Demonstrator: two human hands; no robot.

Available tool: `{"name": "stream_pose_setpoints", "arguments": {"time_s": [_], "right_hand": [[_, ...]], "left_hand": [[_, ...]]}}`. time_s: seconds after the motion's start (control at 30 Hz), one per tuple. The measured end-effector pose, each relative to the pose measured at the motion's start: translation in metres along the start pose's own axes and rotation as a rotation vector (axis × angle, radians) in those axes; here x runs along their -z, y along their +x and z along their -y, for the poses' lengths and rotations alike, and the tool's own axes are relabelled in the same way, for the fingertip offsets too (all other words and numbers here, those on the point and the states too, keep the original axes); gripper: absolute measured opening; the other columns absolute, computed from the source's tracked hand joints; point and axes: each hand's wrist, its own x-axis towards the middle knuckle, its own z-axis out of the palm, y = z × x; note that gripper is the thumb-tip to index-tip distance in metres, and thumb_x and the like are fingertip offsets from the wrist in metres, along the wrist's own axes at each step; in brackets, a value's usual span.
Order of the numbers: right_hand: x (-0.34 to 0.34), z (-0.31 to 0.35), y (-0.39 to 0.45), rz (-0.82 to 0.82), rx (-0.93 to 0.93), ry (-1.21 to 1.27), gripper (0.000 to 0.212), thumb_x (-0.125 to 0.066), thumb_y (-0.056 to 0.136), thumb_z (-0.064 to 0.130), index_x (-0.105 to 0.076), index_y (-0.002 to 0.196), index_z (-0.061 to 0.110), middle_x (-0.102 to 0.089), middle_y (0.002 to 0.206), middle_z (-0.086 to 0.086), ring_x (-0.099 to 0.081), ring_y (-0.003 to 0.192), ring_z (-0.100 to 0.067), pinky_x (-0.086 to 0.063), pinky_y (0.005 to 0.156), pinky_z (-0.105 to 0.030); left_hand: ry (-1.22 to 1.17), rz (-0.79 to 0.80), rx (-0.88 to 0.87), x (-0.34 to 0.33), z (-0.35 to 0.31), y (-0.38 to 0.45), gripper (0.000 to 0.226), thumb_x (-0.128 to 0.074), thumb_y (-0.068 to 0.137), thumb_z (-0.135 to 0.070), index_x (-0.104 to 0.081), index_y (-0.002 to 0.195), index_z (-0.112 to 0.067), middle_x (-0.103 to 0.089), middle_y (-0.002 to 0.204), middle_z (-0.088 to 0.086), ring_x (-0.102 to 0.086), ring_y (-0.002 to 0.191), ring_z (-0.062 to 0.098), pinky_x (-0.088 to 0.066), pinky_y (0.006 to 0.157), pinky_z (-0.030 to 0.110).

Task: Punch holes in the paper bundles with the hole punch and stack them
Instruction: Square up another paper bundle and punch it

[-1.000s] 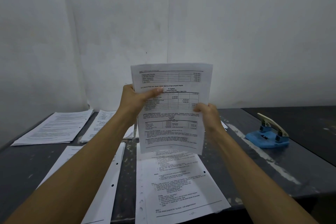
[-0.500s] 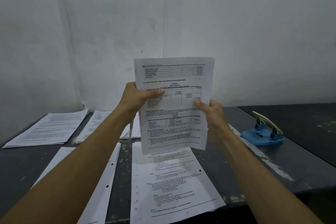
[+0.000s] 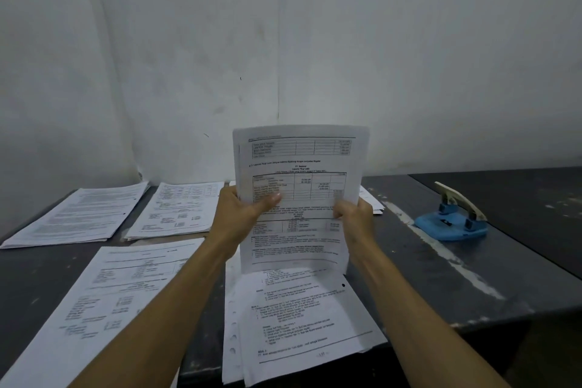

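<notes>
Since a second ago, both hands are bringing the upright paper bundle [image 3: 299, 198] lower and closer to the desk [image 3: 472, 277], its bottom edge now reaching the punched stack [image 3: 302, 318] lying directly below. Left hand [image 3: 242, 214] is gripping the bundle's left edge with the thumb across the printed table, while the right hand [image 3: 356, 217] is clasping the right edge, fingers [image 3: 341, 208] curled round it. This lowering probably means the person is squaring the sheets before taking them to the blue hole punch [image 3: 452, 220], which is sitting untouched well to the right. Three more paper piles [image 3: 78, 214] are lying at the left and rear. The dark desk is showing pale scuffed streaks, and a plain whitish wall [image 3: 283, 41] is meeting it in a corner behind.
</notes>
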Motion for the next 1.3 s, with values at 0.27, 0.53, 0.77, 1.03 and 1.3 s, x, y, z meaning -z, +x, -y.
{"name": "stream_pose_setpoints", "arguments": {"time_s": [0.27,0.53,0.77,1.03,1.3], "right_hand": [[0.005,0.005,0.006,0.040,-0.010,0.003,0.027,-0.051,0.077,-0.004,-0.068,0.091,0.010,-0.074,0.096,-0.009,-0.069,0.087,-0.030,-0.059,0.074,-0.044],[0.032,0.034,0.016,0.023,0.170,-0.029,0.018,-0.048,0.089,0.006,-0.066,0.091,0.008,-0.075,0.090,-0.004,-0.070,0.081,-0.022,-0.056,0.070,-0.039],[0.064,0.030,0.044,-0.051,0.110,0.095,0.068,-0.054,0.081,0.061,-0.056,0.136,0.020,-0.064,0.131,-0.007,-0.062,0.118,-0.029,-0.049,0.100,-0.056],[0.110,0.040,0.050,-0.152,0.207,-0.106,0.033,-0.039,0.107,0.036,-0.068,0.094,0.029,-0.071,0.101,0.011,-0.067,0.100,-0.010,-0.054,0.091,-0.033],[0.161,0.035,0.074,-0.108,0.067,-0.141,0.028,-0.041,0.107,0.032,-0.066,0.101,0.025,-0.073,0.102,0.004,-0.070,0.094,-0.016,-0.057,0.079,-0.032]], "left_hand": [[-0.019,-0.008,0.035,-0.003,-0.001,0.005,0.031,-0.084,0.078,-0.024,-0.075,0.107,-0.018,-0.078,0.097,-0.003,-0.076,0.084,0.016,-0.061,0.072,0.033],[-0.118,-0.023,0.021,-0.024,-0.034,0.034,0.028,-0.084,0.078,-0.019,-0.074,0.104,-0.014,-0.079,0.091,-0.001,-0.077,0.080,0.019,-0.063,0.070,0.038],[-0.177,0.111,0.055,-0.068,-0.052,0.061,0.035,-0.083,0.079,-0.016,-0.073,0.111,-0.010,-0.078,0.100,0.005,-0.076,0.088,0.025,-0.062,0.077,0.046],[-0.202,0.254,0.162,-0.117,-0.059,0.085,0.039,-0.084,0.076,-0.012,-0.072,0.113,-0.007,-0.078,0.100,0.008,-0.076,0.088,0.026,-0.063,0.069,0.040],[-0.048,0.312,0.052,-0.157,-0.033,0.095,0.030,-0.078,0.085,-0.016,-0.072,0.114,-0.011,-0.077,0.103,0.004,-0.076,0.090,0.023,-0.061,0.075,0.038]]}}
